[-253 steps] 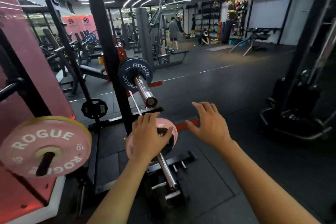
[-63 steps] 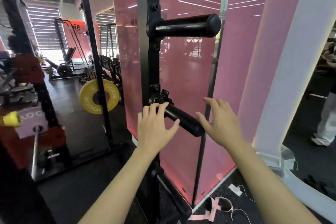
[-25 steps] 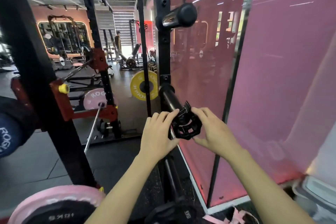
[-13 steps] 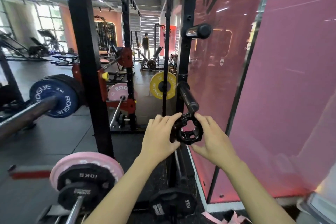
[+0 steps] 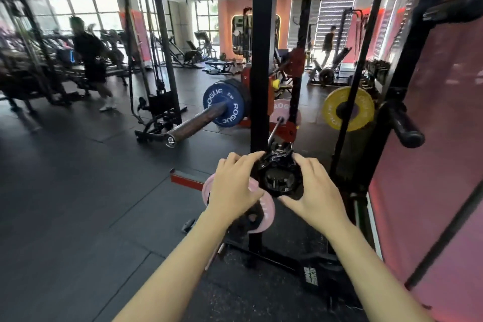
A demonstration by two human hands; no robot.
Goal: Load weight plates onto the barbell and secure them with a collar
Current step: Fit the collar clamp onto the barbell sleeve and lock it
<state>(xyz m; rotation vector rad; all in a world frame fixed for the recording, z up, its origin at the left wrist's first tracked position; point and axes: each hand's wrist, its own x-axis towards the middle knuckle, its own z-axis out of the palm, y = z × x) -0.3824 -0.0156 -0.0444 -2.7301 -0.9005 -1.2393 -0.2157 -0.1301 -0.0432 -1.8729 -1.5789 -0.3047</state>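
So right now I've got one black collar [image 5: 279,180] held up in front of me with both hands, left hand [image 5: 235,188] curled on its left side and right hand [image 5: 312,191] wrapped round the right and bottom edge, fingers of each bent onto it. It's off any peg or bar, in the air between my hands, in front of the black rack upright [image 5: 261,60]. Plate count from here: one blue plate [image 5: 224,107] sitting on the racked barbell [image 5: 193,123], whose bare sleeve end points at me, two pink ones (pink plate [image 5: 264,213] low down behind my left hand, and a second pink plate [image 5: 283,110] further back past the upright), and one yellow plate [image 5: 349,108] off to the right. One black storage peg [image 5: 403,125] sticks out on the right, next to the pink wall panel [image 5: 444,138].
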